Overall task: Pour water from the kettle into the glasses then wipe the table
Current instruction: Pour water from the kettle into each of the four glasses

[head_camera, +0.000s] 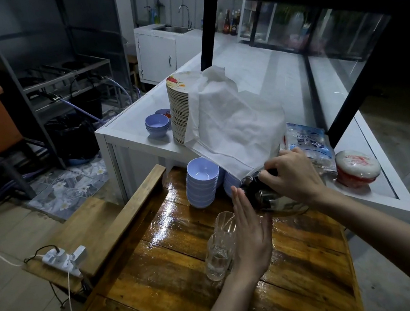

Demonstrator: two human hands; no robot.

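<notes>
**Pouring under way, wiping still to come**

While the kettle is tipped spout-down toward the glasses, the job looks to be in its first half: water shows in the bottom of the nearer glass, the one behind it cannot be read, and no stream can be made out. The right hand is closed around the kettle's dark handle at the top, carrying it above the far end of the wooden counter. The left hand is flat and open, fingers together, its palm turned toward the kettle's body and standing just beside the glasses; whether it touches either one I cannot tell.

The kettle is dark and glossy, rounded, throwing back reflections. The glasses are clear with faceted, ribbed walls, standing close together. The counter is lacquered planks, amber-brown, and its far part glistens (wet or merely varnished, hard to say). That sheen suggests the wiping is yet to be done. A thin white cloth, creased and limp, is draped over a tall stack of plates behind; pale blue bowls, smooth and matte, are stacked nearby
</notes>
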